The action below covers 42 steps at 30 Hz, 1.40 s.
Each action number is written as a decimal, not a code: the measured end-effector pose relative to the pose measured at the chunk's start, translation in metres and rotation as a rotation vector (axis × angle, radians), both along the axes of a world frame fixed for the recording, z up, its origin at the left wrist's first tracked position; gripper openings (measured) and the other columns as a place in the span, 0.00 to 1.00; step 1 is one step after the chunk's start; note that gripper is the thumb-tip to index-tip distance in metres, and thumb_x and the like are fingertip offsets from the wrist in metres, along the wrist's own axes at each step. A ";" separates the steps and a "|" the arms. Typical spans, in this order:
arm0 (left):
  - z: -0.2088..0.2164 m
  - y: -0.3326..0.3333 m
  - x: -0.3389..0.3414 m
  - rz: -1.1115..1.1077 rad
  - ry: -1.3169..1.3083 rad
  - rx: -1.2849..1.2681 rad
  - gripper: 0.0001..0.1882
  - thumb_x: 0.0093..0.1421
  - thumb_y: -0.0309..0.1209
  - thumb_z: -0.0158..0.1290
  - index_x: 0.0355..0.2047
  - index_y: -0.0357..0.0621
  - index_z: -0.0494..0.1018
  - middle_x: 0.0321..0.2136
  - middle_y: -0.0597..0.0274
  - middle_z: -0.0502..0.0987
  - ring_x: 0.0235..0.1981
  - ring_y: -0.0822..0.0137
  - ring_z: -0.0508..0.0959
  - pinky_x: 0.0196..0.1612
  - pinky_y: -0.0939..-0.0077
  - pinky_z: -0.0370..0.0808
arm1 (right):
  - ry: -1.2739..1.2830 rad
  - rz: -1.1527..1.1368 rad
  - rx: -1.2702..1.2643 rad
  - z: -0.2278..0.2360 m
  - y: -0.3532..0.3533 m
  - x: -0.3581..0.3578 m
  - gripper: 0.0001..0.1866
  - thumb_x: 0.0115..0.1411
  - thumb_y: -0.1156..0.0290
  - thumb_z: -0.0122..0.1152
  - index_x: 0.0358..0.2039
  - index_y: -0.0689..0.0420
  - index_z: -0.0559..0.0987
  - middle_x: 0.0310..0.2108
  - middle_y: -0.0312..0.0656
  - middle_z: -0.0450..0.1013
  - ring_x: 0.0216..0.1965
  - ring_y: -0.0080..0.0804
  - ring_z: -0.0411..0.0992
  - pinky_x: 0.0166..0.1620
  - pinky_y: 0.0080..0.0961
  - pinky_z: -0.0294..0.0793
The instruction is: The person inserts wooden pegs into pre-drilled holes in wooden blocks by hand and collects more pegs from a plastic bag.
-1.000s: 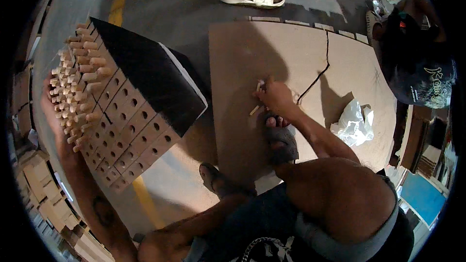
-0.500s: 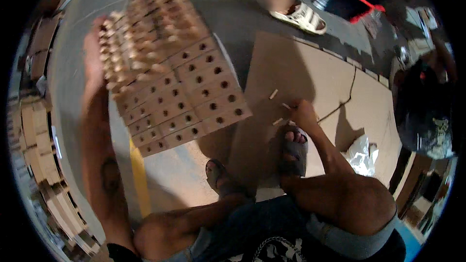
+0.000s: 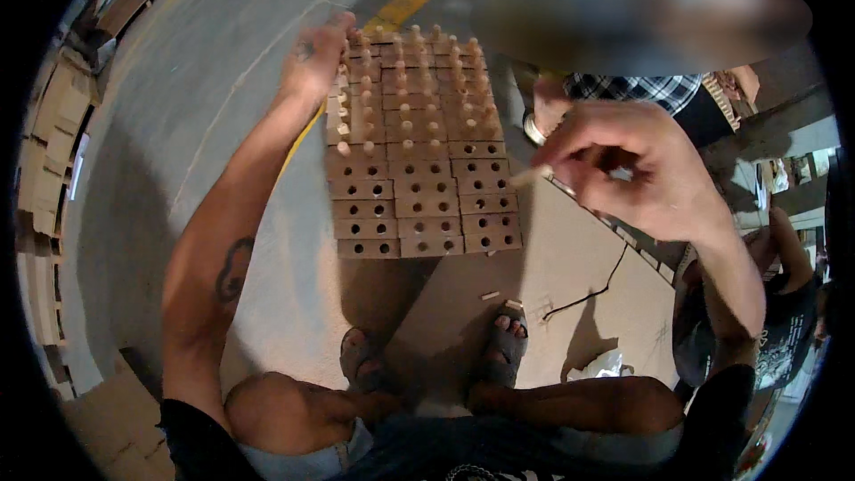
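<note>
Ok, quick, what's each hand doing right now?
Left hand: gripping the top left edge of the wooden block stack.
Right hand: pinching a wooden dowel.

Cardboard sheet [image 3: 570,267], white plastic bag [image 3: 606,363], sandals [image 3: 503,347]

Right hand [image 3: 637,169] with dowel [image 3: 532,175]; pegged blocks [image 3: 411,147]

Upper rows: pegs [image 3: 405,80] stand close together in the wooden block stack [image 3: 414,183], leaving narrow gaps.
Lower rows: holes open, reachable from above.
Left edge: left hand [image 3: 313,62] blocks it.
Right side: right hand [image 3: 623,169] with a dowel [image 3: 532,175] hovers just beside.
</note>
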<state>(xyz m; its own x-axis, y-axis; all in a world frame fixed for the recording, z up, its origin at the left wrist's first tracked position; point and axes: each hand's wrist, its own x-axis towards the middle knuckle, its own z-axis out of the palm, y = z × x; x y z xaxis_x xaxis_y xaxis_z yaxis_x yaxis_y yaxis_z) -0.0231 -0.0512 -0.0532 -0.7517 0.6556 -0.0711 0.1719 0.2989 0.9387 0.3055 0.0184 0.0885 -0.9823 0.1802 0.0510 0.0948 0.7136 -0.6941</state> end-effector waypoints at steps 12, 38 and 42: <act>-0.003 0.007 0.001 -0.181 -0.137 0.199 0.24 0.59 0.54 0.53 0.35 0.42 0.73 0.24 0.65 0.73 0.26 0.72 0.71 0.29 0.74 0.67 | 0.124 0.201 0.352 -0.014 0.005 -0.054 0.04 0.54 0.78 0.60 0.29 0.64 0.75 0.24 0.48 0.72 0.26 0.43 0.74 0.29 0.34 0.71; 0.018 0.005 0.003 -0.056 -0.100 0.048 0.23 0.65 0.46 0.45 0.39 0.36 0.76 0.34 0.60 0.78 0.32 0.66 0.75 0.43 0.71 0.71 | 0.391 0.260 0.391 -0.037 0.008 -0.029 0.06 0.51 0.76 0.59 0.26 0.66 0.76 0.23 0.47 0.74 0.24 0.43 0.72 0.27 0.34 0.73; 0.029 0.002 0.014 -0.034 -0.056 -0.076 0.22 0.65 0.45 0.45 0.40 0.35 0.76 0.31 0.61 0.79 0.31 0.66 0.77 0.41 0.70 0.72 | 0.108 0.272 0.458 -0.033 -0.004 -0.046 0.09 0.53 0.69 0.60 0.31 0.60 0.80 0.30 0.47 0.77 0.31 0.44 0.76 0.33 0.37 0.76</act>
